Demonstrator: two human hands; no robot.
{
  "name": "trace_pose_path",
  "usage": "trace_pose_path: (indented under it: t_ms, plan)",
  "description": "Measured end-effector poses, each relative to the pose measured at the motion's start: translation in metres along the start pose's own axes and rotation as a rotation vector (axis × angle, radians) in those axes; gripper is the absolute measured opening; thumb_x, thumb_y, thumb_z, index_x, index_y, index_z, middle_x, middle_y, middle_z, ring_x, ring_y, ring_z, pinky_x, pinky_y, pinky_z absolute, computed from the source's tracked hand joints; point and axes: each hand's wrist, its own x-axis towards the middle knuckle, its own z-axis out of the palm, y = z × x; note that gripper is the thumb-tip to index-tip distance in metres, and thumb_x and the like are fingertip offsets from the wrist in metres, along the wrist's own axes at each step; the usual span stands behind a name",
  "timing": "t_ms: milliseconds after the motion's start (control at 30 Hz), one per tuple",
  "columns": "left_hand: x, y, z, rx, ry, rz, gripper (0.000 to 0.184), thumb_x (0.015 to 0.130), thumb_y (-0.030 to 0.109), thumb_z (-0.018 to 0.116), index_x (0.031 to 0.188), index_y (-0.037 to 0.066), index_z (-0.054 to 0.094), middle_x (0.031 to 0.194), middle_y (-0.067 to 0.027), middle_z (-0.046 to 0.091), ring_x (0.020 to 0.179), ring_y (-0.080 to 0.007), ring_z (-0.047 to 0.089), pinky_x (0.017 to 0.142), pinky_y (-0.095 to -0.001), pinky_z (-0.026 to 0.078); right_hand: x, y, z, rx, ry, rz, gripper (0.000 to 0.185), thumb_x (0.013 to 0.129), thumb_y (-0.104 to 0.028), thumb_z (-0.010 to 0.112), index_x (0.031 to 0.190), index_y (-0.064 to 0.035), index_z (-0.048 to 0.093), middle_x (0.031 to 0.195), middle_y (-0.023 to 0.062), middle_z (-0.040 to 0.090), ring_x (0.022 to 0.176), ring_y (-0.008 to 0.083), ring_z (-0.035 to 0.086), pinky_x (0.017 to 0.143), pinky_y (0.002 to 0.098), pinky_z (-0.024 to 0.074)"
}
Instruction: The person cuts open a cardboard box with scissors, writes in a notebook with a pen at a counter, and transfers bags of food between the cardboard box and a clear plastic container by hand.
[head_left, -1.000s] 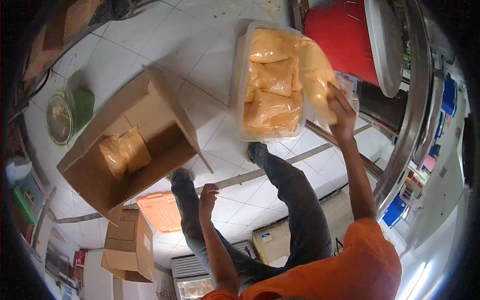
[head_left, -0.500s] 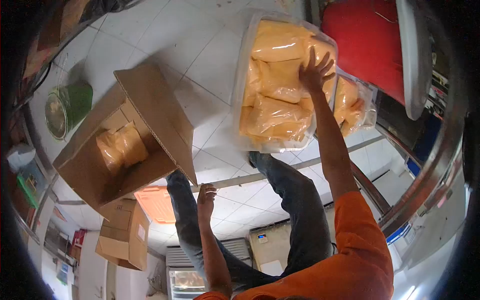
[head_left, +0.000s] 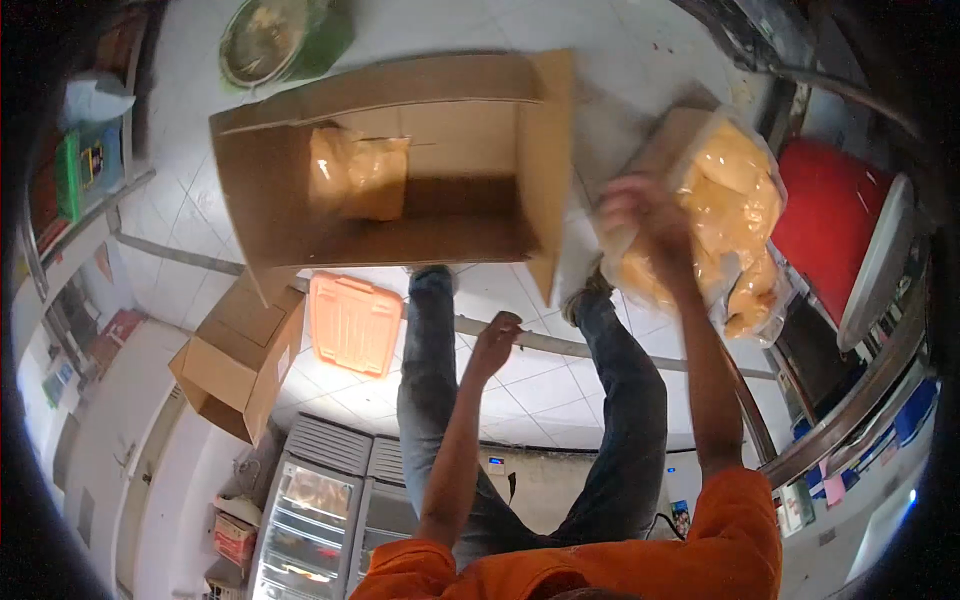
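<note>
My right hand (head_left: 648, 215), smeared by motion, is over the left side of a clear plastic tub (head_left: 728, 122). Shiny plastic bags of orange-yellow contents (head_left: 735, 200) fill the tub. Whether the fingers grip a bag cannot be made out. My left hand (head_left: 494, 345) hangs above the floor between my legs, fingers curled in and nothing visible in them. Left of the tub, a large open cardboard box (head_left: 465, 235) holds one or more similar orange bags (head_left: 360, 175) at its left end.
An orange plastic lid (head_left: 355, 325) and a smaller cardboard box (head_left: 240, 345) lie left of my legs. A green bucket (head_left: 325, 45) stands beyond the large box. At the right are a red surface (head_left: 828, 215) and a metal rail (head_left: 860, 400). Glass-door fridges (head_left: 305, 510) stand below.
My view has swung left, bringing the large box to the centre and the tub rightward. My right hand has moved from spread on the bags to the tub's left side, now blurred.
</note>
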Motion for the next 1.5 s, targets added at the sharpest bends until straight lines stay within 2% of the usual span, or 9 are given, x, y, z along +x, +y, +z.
trace_pose_path:
  t_ms: [67,233,533,800,967,1133,1267,1333,1500]
  plan:
    - [0.0,0.015,-0.018,-0.416,0.007,-0.367,0.013,0.093,0.005,0.053,0.106,0.003,0.056,0.087,-0.0075,0.061,0.084,-0.0153,0.059,0.074,-0.029,0.047,0.024,-0.025,0.119,0.161,-0.279,-0.156,0.034,0.096,-0.034,0.057,0.114,-0.0048,0.058,0.096,0.0073,0.062,0.087,0.014,0.061,0.077,0.0282,0.0507]
    - [-0.013,0.064,-0.073,-0.062,-0.035,-0.2,0.012,0.093,0.006,0.052,0.105,0.007,0.056,0.089,-0.0069,0.063,0.082,-0.0161,0.062,0.069,-0.0298,0.049,0.163,0.045,0.352,-0.598,-0.55,-0.23,0.03,0.089,-0.02,0.064,0.116,-0.0089,0.056,0.107,0.0132,0.064,0.099,0.0243,0.063,0.087,0.0404,0.0499]
    - [-0.007,0.123,-0.161,-0.414,0.056,-0.379,0.018,0.093,-0.005,0.042,0.105,0.003,0.052,0.089,-0.0022,0.051,0.085,-0.0125,0.048,0.08,-0.0252,0.041,0.31,0.145,0.491,-1.061,-0.235,-0.206,0.03,0.08,-0.02,0.066,0.107,-0.0093,0.062,0.099,0.0142,0.066,0.093,0.0285,0.064,0.084,0.0415,0.0506]
    - [-0.017,0.05,-0.136,-0.197,-0.063,-0.174,0.019,0.095,0.019,0.045,0.102,0.005,0.056,0.09,-0.0036,0.056,0.074,-0.014,0.051,0.068,-0.0305,0.044,0.184,0.046,0.358,-0.807,-0.422,-0.291,0.029,0.071,-0.02,0.068,0.099,-0.0098,0.067,0.091,0.0151,0.067,0.088,0.0322,0.065,0.082,0.0424,0.0512]
    - [-0.005,0.097,-0.094,-0.204,-0.056,-0.429,0.022,0.092,0.028,0.049,0.099,0.01,0.058,0.086,0.0001,0.056,0.077,-0.0123,0.055,0.071,-0.0289,0.045,0.011,-0.011,0.18,-0.559,0.105,-0.477,0.035,0.071,-0.014,0.069,0.106,-0.0088,0.066,0.09,0.0138,0.067,0.085,0.0328,0.065,0.075,0.0448,0.0511]
    - [-0.001,0.083,-0.053,-0.126,-0.095,-0.441,0.019,0.091,0.028,0.05,0.098,0.012,0.059,0.085,0.0017,0.055,0.08,-0.0106,0.055,0.071,-0.0271,0.045,-0.141,0.021,0.019,-0.081,0.672,0.021,0.033,0.084,-0.015,0.066,0.111,0.0024,0.056,0.092,0.0076,0.063,0.084,0.0164,0.062,0.073,0.0332,0.0517]
    - [0.004,0.057,-0.021,0.095,-0.141,-0.459,0.017,0.09,0.025,0.049,0.098,0.012,0.057,0.083,0.0024,0.054,0.078,-0.0099,0.054,0.071,-0.027,0.044,-0.175,0.198,-0.108,0.226,0.99,0.176,0.034,0.083,-0.016,0.066,0.111,0.0014,0.056,0.094,0.0052,0.063,0.084,0.0147,0.061,0.073,0.0307,0.0507]
    - [0.004,0.029,-0.02,0.161,-0.186,-0.378,0.019,0.086,0.019,0.047,0.101,0.011,0.056,0.083,0.002,0.054,0.077,-0.0095,0.052,0.071,-0.0276,0.044,-0.15,0.389,-0.175,-0.171,0.955,0.396,0.036,0.085,-0.018,0.063,0.114,0.0013,0.054,0.102,0.0111,0.062,0.091,0.0203,0.06,0.078,0.0329,0.0495]
    - [0.0,0.042,0.004,0.106,-0.101,-0.412,0.019,0.091,0.02,0.048,0.104,0.008,0.055,0.085,0.0,0.055,0.076,-0.0088,0.051,0.071,-0.0249,0.044,-0.096,0.404,-0.188,-0.6,0.992,0.351,0.1,0.079,-0.057,0.062,0.149,-0.0103,0.009,0.147,0.0286,0.021,0.135,0.0464,0.02,0.11,0.0517,0.0211]
